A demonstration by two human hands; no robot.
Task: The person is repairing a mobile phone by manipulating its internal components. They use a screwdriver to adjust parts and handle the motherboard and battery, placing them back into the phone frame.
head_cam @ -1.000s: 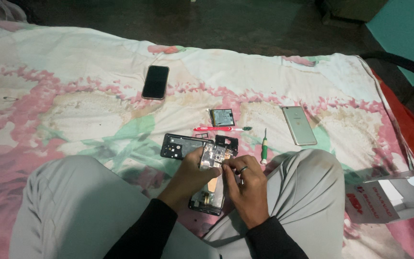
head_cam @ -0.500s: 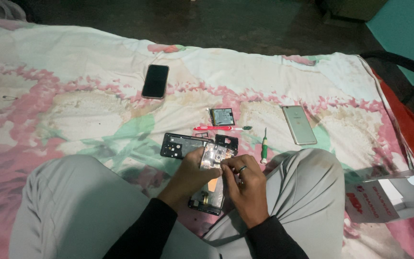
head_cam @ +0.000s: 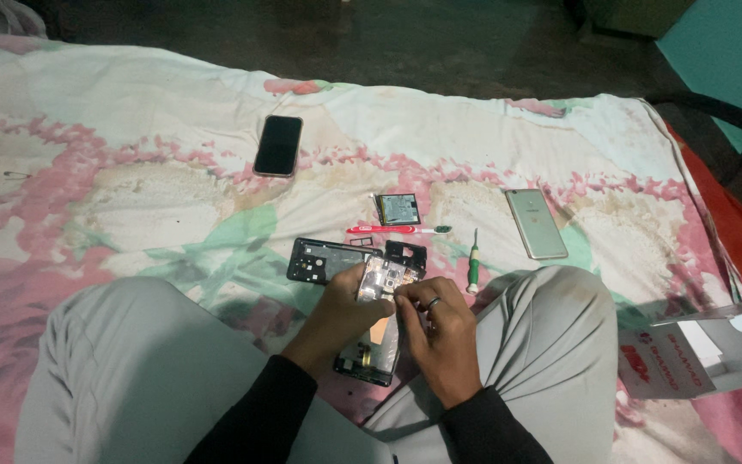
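An opened phone body point(head_cam: 377, 331) with bare circuit parts rests between my knees. My left hand point(head_cam: 337, 314) grips its left edge and holds it up. My right hand point(head_cam: 438, 331), with a ring on one finger, pinches at the upper part of the phone's inside; whether it holds a small part or tool I cannot tell. Just beyond the phone lie a black frame piece point(head_cam: 324, 259) and a smaller black cover piece point(head_cam: 406, 253) on the floral bedsheet point(head_cam: 130, 198).
Farther out lie a phone battery point(head_cam: 398, 209), a red tool point(head_cam: 384, 229), a green-handled screwdriver point(head_cam: 473, 268), a gold phone back point(head_cam: 536, 223) and a black phone point(head_cam: 278, 145) face up. A white box point(head_cam: 689, 352) sits at my right knee. A dark floor lies beyond the bed.
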